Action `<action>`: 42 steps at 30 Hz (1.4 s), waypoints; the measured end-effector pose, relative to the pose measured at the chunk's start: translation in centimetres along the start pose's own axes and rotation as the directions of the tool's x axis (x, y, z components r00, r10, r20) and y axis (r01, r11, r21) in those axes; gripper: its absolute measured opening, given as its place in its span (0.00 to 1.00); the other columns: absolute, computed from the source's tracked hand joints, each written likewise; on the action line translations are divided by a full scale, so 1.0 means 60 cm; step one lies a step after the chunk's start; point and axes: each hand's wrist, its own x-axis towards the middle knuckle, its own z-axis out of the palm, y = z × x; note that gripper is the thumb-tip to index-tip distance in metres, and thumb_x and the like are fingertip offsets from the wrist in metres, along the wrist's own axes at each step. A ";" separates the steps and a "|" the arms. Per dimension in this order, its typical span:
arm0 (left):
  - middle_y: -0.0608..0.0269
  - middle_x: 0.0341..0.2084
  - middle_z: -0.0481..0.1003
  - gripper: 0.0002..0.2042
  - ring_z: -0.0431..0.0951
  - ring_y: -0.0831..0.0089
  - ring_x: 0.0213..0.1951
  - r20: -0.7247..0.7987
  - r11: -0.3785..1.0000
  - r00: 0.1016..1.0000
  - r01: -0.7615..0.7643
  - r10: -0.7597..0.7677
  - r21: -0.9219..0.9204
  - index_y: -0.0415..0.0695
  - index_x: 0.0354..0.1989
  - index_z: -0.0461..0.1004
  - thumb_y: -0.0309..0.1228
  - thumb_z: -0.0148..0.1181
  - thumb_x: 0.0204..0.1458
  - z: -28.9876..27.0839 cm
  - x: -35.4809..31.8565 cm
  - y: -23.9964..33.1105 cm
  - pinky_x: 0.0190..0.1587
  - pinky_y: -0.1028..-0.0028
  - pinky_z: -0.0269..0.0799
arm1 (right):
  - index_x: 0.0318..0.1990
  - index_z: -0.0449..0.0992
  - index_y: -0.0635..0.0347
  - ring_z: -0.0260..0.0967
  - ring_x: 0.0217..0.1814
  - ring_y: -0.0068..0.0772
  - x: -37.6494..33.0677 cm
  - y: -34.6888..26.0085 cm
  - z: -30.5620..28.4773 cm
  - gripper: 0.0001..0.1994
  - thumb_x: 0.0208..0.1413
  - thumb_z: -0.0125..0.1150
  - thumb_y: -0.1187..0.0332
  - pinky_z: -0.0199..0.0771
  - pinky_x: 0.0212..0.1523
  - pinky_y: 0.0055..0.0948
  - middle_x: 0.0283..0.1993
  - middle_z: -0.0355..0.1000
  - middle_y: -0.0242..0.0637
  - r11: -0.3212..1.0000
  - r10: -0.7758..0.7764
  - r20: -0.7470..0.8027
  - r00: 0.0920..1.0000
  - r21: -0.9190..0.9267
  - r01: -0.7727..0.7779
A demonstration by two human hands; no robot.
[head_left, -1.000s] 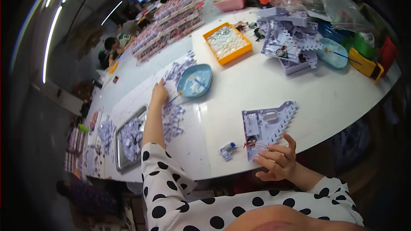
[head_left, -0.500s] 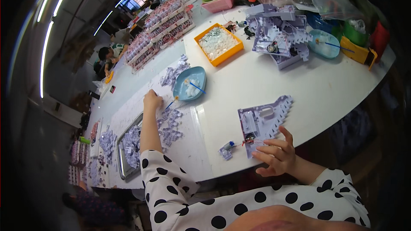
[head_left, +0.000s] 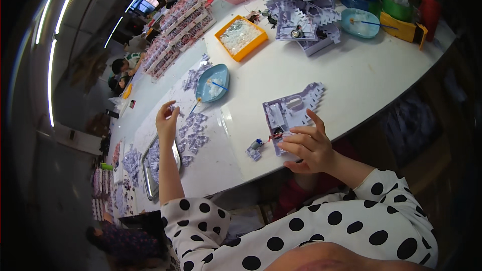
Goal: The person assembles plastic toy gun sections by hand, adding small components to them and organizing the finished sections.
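Note:
On the left my left hand (head_left: 166,116) is raised over the table, thumb and fingertips pinched on a small lavender plastic part (head_left: 173,106). Loose lavender parts (head_left: 195,129) lie on the tabletop beside it. My right hand (head_left: 310,146) is open, its fingers apart, over the lower right side of a lavender housing with a stepped, toothed edge (head_left: 292,108). Red wires (head_left: 275,136) run from the housing to a small blue-and-silver motor (head_left: 256,144) on a pale plastic piece. Whether the right fingertips touch the housing I cannot tell.
Blue dishes of white stuff (head_left: 224,70) (head_left: 369,31) hold blue sticks. An orange tray (head_left: 262,36) carries white bits. Stacked lavender housings (head_left: 296,12) stand at the back. A metal tray (head_left: 149,186) of parts is at left, and a person (head_left: 120,68) sits farther off.
My left hand has drawn back slightly from the loose parts, and a small lavender part now shows in its fingertips. My right hand stays by the housing. The whole view has shifted.

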 end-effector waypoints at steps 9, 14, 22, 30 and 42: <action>0.67 0.31 0.79 0.09 0.76 0.83 0.33 -0.037 0.941 0.993 0.095 -0.113 -0.325 0.35 0.40 0.79 0.23 0.71 0.53 0.090 -0.302 0.138 0.38 0.83 0.71 | 0.46 0.81 0.45 0.69 0.58 0.27 0.000 0.005 0.001 0.15 0.55 0.69 0.51 0.48 0.76 0.60 0.43 0.74 0.23 0.999 0.036 -0.028 0.999 0.003 -0.036; 0.59 0.34 0.80 0.10 0.78 0.69 0.38 -0.060 0.994 0.993 0.103 -0.100 0.043 0.38 0.39 0.81 0.27 0.73 0.51 0.080 -0.365 0.138 0.45 0.69 0.74 | 0.46 0.81 0.45 0.69 0.58 0.26 0.004 -0.001 0.006 0.15 0.55 0.69 0.51 0.47 0.77 0.60 0.43 0.74 0.24 0.999 0.027 -0.009 1.000 0.025 -0.027; 0.52 0.54 0.74 0.11 0.74 0.61 0.56 0.108 0.896 0.981 -0.193 0.163 0.400 0.43 0.45 0.83 0.28 0.70 0.53 0.045 -0.359 0.181 0.59 0.63 0.69 | 0.45 0.81 0.45 0.70 0.58 0.27 0.004 0.001 0.002 0.14 0.55 0.69 0.52 0.46 0.77 0.61 0.42 0.74 0.23 0.999 0.050 -0.022 0.999 0.014 -0.049; 0.54 0.47 0.80 0.16 0.79 0.60 0.52 0.303 0.990 0.951 -0.094 0.059 0.101 0.45 0.51 0.83 0.22 0.67 0.52 0.028 -0.349 0.164 0.56 0.66 0.72 | 0.45 0.81 0.45 0.70 0.57 0.27 0.004 0.001 0.004 0.15 0.55 0.70 0.51 0.47 0.76 0.61 0.41 0.73 0.23 0.999 0.040 -0.020 0.999 0.013 -0.040; 0.58 0.39 0.80 0.14 0.79 0.66 0.44 0.121 0.990 0.992 -0.044 0.028 0.132 0.42 0.48 0.84 0.22 0.70 0.51 0.054 -0.365 0.157 0.47 0.70 0.73 | 0.44 0.81 0.45 0.69 0.58 0.26 0.008 0.005 0.002 0.15 0.53 0.72 0.52 0.47 0.76 0.62 0.41 0.73 0.23 0.999 0.040 -0.022 0.999 0.029 -0.040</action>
